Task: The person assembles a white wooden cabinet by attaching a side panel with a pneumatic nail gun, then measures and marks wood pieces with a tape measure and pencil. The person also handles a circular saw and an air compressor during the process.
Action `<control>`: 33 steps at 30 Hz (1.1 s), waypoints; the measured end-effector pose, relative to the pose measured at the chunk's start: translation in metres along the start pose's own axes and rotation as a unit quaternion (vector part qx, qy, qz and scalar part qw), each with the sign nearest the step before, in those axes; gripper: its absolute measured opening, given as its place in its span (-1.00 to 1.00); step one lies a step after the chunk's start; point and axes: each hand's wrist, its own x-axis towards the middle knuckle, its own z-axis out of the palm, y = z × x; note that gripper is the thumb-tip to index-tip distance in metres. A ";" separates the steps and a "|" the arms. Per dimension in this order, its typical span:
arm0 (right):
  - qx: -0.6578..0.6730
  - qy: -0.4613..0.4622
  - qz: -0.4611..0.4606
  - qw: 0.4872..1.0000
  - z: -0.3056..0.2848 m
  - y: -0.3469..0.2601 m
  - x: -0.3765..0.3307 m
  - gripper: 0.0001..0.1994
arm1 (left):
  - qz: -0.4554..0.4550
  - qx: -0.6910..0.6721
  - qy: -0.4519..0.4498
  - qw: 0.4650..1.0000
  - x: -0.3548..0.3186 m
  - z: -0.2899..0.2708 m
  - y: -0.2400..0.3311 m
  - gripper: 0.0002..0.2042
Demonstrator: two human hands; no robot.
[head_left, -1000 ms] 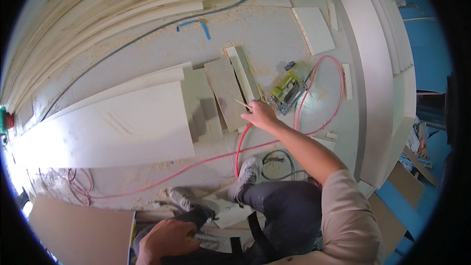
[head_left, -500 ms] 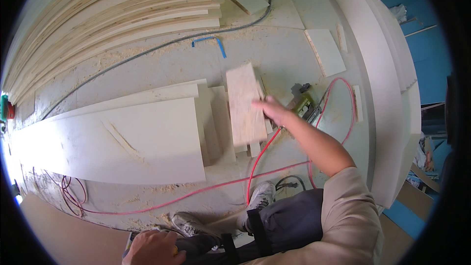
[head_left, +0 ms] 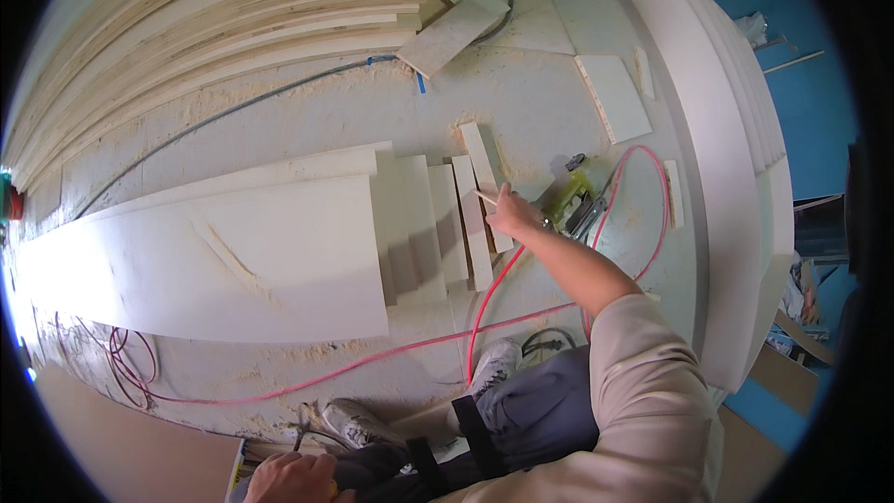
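Observation:
My right hand (head_left: pixel 512 212) is closed, a thin pale stick (head_left: pixel 485 197) poking out from its fingers. It hovers over two narrow white board strips, one strip (head_left: pixel 472 219) beside another strip (head_left: pixel 480 160). Just right of the hand a yellow-green nail gun (head_left: pixel 573 194) lies on the floor. At the lower edge my left hand (head_left: pixel 293 480) has curled fingers; a bit of yellow shows by them, and what they hold is hidden. A short board (head_left: pixel 453 37) rests tilted across a grey cable at the far side.
White panels (head_left: pixel 214 261) lie overlapped at left; long boards (head_left: pixel 233 9) are stacked behind. A red hose (head_left: pixel 372 377) crosses before my shoes (head_left: pixel 498 363). Tall white panels (head_left: pixel 689 84) stand at right. Several offcuts, including a square one (head_left: pixel 615 98), and sawdust lie about the floor.
The short board has left my right hand and now lies farther away by the stacked boards. The narrow strips beneath are uncovered, and the thin stick shows in my right hand.

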 end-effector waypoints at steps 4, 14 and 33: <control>0.001 -0.040 0.004 0.999 -0.001 0.003 0.007 -0.41 | 0.000 -0.003 -0.009 1.000 -0.004 0.004 -0.007 -0.66; 0.636 -0.352 -0.087 0.681 -0.108 -0.010 0.014 -0.51 | 0.008 0.031 -0.092 0.995 0.005 0.002 -0.019 -0.60; -0.089 0.176 -0.677 0.709 -0.052 -0.190 -0.056 -0.61 | 0.070 0.007 -0.001 0.998 0.000 0.021 0.002 -0.73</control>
